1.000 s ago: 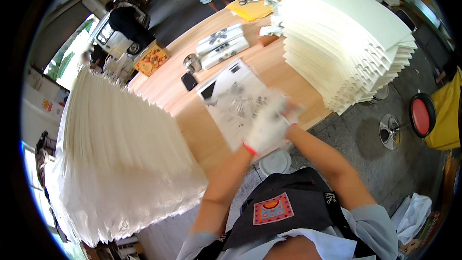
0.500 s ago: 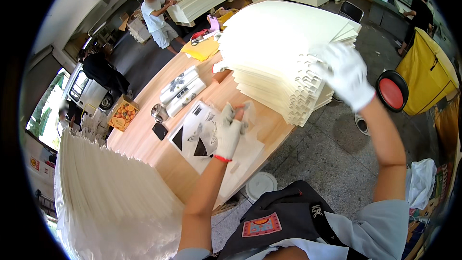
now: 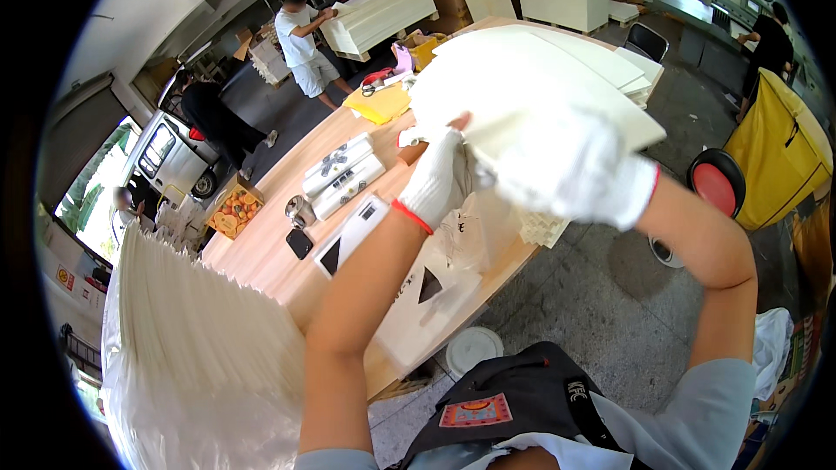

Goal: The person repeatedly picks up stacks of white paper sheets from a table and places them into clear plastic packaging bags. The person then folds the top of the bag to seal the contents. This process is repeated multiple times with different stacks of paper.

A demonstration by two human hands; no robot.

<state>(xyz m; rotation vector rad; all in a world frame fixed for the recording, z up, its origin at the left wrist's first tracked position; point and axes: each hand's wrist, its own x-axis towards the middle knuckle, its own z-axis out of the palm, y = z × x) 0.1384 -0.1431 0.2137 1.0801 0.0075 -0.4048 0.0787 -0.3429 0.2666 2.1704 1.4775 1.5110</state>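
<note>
My left hand (image 3: 435, 176), in a white knit glove with a red cuff and bare thumb, is closed on a clear plastic bag (image 3: 466, 224). The bag hangs below it over a printed plastic sheet (image 3: 427, 285) on the table. Close by on the right is my right hand (image 3: 575, 170), also gloved; motion smears its fingers, so their grip cannot be made out. It is at the near edge of a large white paperboard sheet (image 3: 531, 78), whose right corner sticks out past the hand. This sheet lies over a tall stack of similar ones, now mostly hidden.
The wooden table (image 3: 266, 248) holds two printed rolls (image 3: 344, 178), a phone (image 3: 299, 244), a metal can (image 3: 300, 211) and a yellow packet (image 3: 379, 104). A tall plastic-wrapped stack (image 3: 205, 339) rises at left. A fruit box (image 3: 235, 209) stands beyond. Several people work farther off.
My left hand has moved up and right to the paperboard, bringing the plastic bag along. My right hand has come down and left towards it. The top sheet's near edge now reaches over the stack's corner.
</note>
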